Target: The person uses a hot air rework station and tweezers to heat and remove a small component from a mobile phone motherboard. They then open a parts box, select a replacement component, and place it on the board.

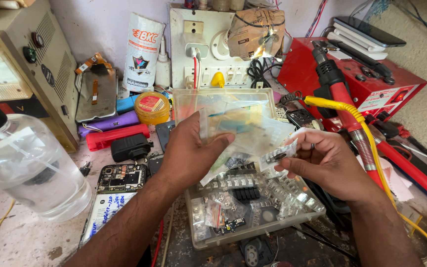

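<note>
Left hand (186, 153): fingers closed on a stack of clear plastic bags (240, 129), held above the parts box (201, 237).
Right hand (329, 160): fingers pinch one small bag (278, 155), just beside the stack.
Nearby: opened phone (122, 178), clear bottle (25, 165).

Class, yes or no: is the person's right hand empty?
No, the right hand pinches a small clear plastic packet holding a dark part.

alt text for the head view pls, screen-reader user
A person's left hand holds a fanned stack of clear plastic sachets while the right hand pinches one small sachet, above an open compartment box of tiny phone parts. Around it: an opened phone, a clear bottle and a red machine.
</note>
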